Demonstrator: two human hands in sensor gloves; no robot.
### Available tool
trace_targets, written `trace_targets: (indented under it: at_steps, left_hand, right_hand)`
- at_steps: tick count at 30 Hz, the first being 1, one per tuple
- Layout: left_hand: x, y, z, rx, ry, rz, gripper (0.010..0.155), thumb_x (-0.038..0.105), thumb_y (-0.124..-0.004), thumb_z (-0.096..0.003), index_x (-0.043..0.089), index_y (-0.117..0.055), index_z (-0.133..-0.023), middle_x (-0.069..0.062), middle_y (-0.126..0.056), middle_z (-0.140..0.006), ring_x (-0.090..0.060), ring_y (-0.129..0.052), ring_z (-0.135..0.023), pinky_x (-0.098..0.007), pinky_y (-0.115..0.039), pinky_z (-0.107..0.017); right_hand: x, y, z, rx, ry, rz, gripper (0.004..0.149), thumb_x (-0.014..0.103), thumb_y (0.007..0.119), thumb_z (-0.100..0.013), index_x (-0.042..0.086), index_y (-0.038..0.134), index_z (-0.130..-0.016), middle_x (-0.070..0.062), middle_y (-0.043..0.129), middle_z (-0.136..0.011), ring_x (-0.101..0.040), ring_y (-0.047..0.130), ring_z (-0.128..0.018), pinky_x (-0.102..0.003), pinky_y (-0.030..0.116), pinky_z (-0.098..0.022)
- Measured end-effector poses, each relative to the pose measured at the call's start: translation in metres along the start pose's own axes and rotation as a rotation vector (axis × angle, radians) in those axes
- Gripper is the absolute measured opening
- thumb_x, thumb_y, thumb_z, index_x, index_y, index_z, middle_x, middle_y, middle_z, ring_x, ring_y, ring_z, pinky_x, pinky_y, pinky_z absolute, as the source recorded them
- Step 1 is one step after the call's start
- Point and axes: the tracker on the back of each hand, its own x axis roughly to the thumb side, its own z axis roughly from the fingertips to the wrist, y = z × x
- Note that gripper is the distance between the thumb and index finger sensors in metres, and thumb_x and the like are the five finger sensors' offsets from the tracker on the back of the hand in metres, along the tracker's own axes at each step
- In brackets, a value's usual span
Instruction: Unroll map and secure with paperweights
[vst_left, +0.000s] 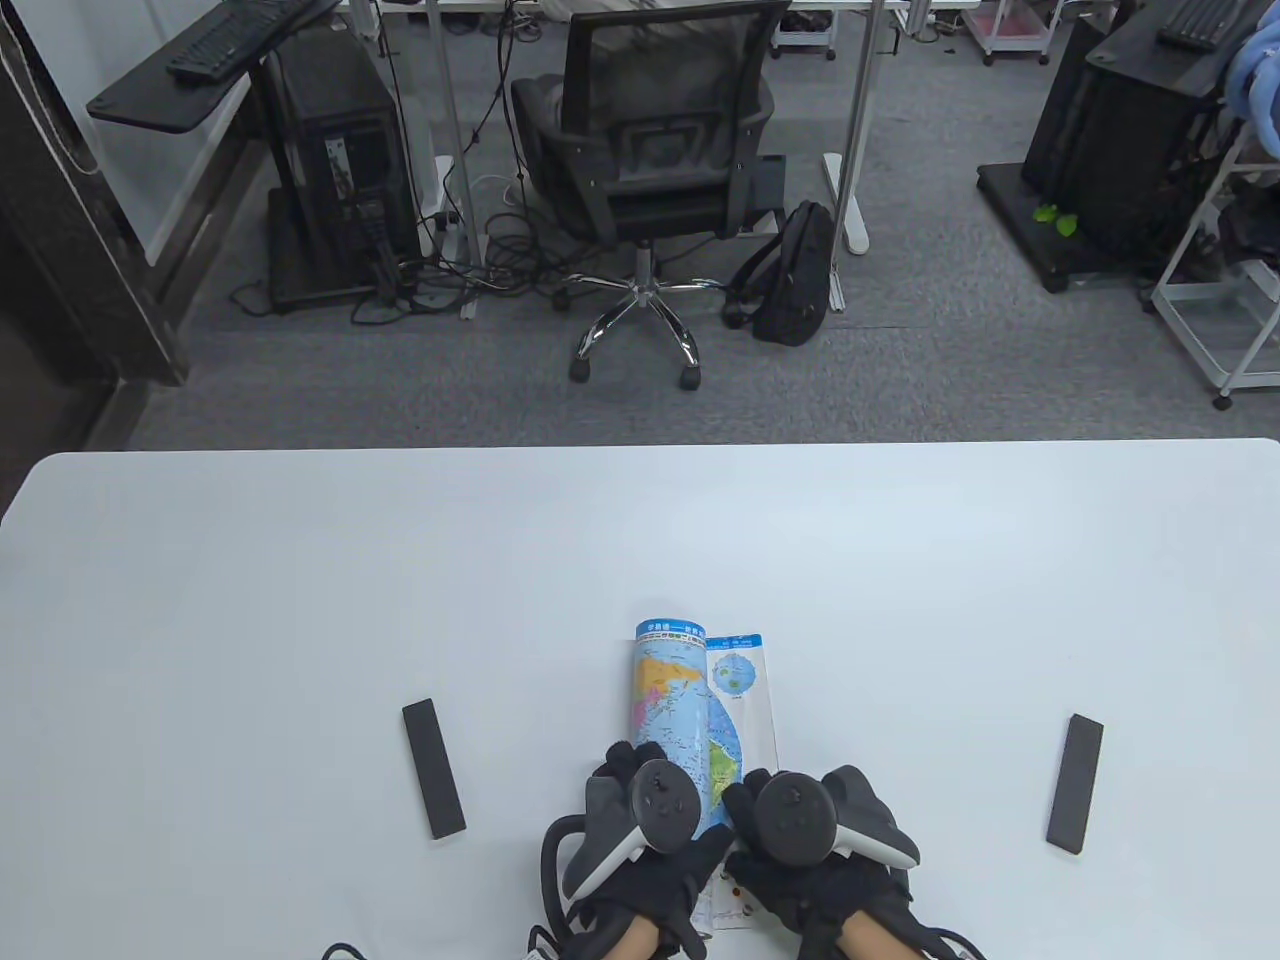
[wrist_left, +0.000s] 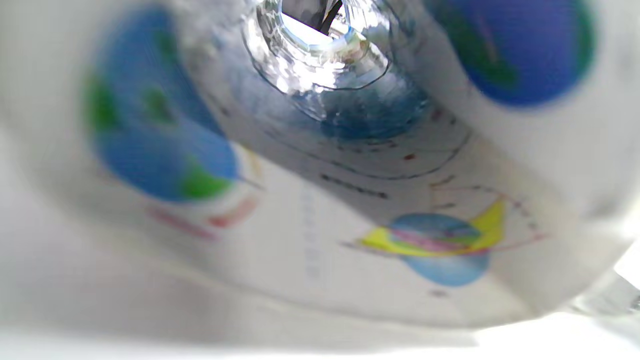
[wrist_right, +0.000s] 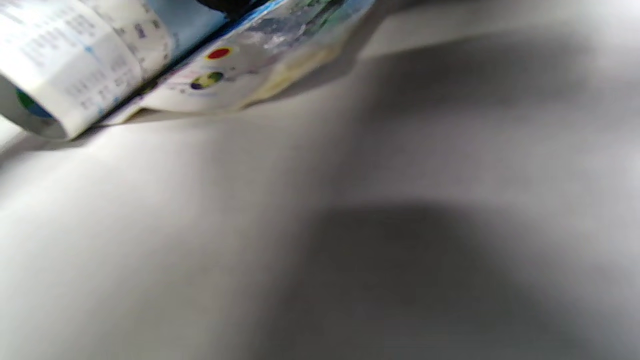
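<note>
A rolled map (vst_left: 672, 700) lies on the white table (vst_left: 300, 580) near the front edge, running away from me, with a narrow strip (vst_left: 745, 690) unrolled to its right. My left hand (vst_left: 640, 800) rests on the near end of the roll. My right hand (vst_left: 800, 820) presses on the unrolled strip beside it. Two black bar paperweights lie flat: one on the left (vst_left: 433, 768), one on the right (vst_left: 1075, 783). The left wrist view looks into the roll's open end (wrist_left: 320, 55). The right wrist view shows the map's near edge (wrist_right: 200, 75) and bare table.
An office chair (vst_left: 650, 170) and a black backpack (vst_left: 795, 275) stand on the floor beyond the table's far edge. Computer towers and desks stand at the back left and right.
</note>
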Motion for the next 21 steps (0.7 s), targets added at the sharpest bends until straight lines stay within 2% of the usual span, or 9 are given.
trace_targets:
  at_steps: [3, 5, 6, 8, 10, 13, 16, 21]
  left_hand:
    - [0.006, 0.002, 0.001, 0.013, -0.105, -0.093, 0.09, 0.05, -0.068, -0.0562, 0.012, -0.002, -0.104, -0.025, 0.008, -0.104, -0.056, -0.003, -0.093, -0.067, -0.03, -0.069]
    - [0.013, 0.004, 0.001, -0.001, -0.191, -0.162, 0.08, 0.041, -0.067, -0.0568, 0.022, -0.008, -0.106, -0.013, 0.007, -0.108, -0.047, 0.006, -0.094, -0.066, -0.016, -0.067]
    - [0.017, 0.006, 0.002, -0.001, -0.265, -0.217, 0.072, 0.036, -0.067, -0.0565, 0.025, -0.019, -0.109, -0.01, -0.004, -0.113, -0.043, 0.002, -0.097, -0.065, -0.013, -0.066]
    - [0.023, 0.007, 0.002, 0.013, -0.35, -0.307, 0.058, 0.028, -0.067, -0.055, 0.027, -0.047, -0.109, -0.007, -0.039, -0.117, -0.037, -0.018, -0.104, -0.06, -0.016, -0.067]
    - [0.025, 0.008, 0.004, 0.015, -0.339, -0.36, 0.052, 0.027, -0.066, -0.0548, 0.028, -0.056, -0.106, -0.004, -0.053, -0.115, -0.035, -0.025, -0.106, -0.06, -0.015, -0.067]
    - [0.023, 0.012, 0.005, 0.034, -0.321, -0.374, 0.05, 0.031, -0.065, -0.0554, 0.026, -0.06, -0.105, -0.006, -0.057, -0.114, -0.036, -0.03, -0.107, -0.06, -0.014, -0.067]
    - [0.016, 0.021, 0.008, 0.07, -0.291, -0.389, 0.054, 0.042, -0.065, -0.0559, 0.025, -0.056, -0.107, -0.008, -0.053, -0.115, -0.039, -0.033, -0.107, -0.062, -0.018, -0.069]
    - [0.002, 0.032, 0.014, 0.077, -0.21, -0.344, 0.063, 0.048, -0.063, -0.0562, 0.023, -0.045, -0.111, -0.011, -0.039, -0.117, -0.044, -0.035, -0.105, -0.063, -0.03, -0.071]
  right_hand:
    - [0.0, -0.001, 0.0, 0.011, 0.005, 0.003, 0.062, 0.028, 0.063, -0.059, 0.0, 0.031, -0.104, -0.033, 0.022, -0.103, -0.058, 0.018, -0.089, -0.07, 0.02, -0.055]
    - [0.0, 0.0, 0.0, 0.014, 0.007, 0.003, 0.062, 0.028, 0.063, -0.059, 0.0, 0.031, -0.104, -0.033, 0.022, -0.103, -0.058, 0.018, -0.088, -0.07, 0.02, -0.055]
    - [0.0, 0.0, -0.001, 0.015, 0.008, 0.003, 0.062, 0.027, 0.063, -0.059, 0.0, 0.031, -0.104, -0.033, 0.022, -0.103, -0.058, 0.018, -0.088, -0.07, 0.019, -0.055]
    - [0.0, 0.0, 0.0, 0.017, 0.01, 0.004, 0.062, 0.028, 0.063, -0.059, 0.0, 0.031, -0.104, -0.033, 0.022, -0.103, -0.058, 0.018, -0.088, -0.07, 0.019, -0.055]
    - [0.0, 0.0, 0.0, 0.019, 0.013, 0.005, 0.061, 0.027, 0.063, -0.059, 0.001, 0.032, -0.104, -0.033, 0.021, -0.103, -0.057, 0.018, -0.088, -0.07, 0.019, -0.055]
    - [0.0, -0.001, 0.0, 0.023, 0.02, 0.005, 0.061, 0.027, 0.062, -0.059, 0.0, 0.031, -0.104, -0.033, 0.021, -0.103, -0.057, 0.018, -0.088, -0.07, 0.019, -0.055]
    - [-0.002, -0.002, 0.001, 0.03, 0.034, 0.001, 0.061, 0.028, 0.062, -0.059, 0.0, 0.031, -0.104, -0.033, 0.021, -0.103, -0.058, 0.018, -0.088, -0.07, 0.019, -0.055]
    - [-0.009, -0.007, 0.004, 0.042, 0.086, 0.0, 0.062, 0.028, 0.062, -0.059, 0.0, 0.031, -0.104, -0.033, 0.02, -0.103, -0.058, 0.017, -0.088, -0.07, 0.019, -0.055]
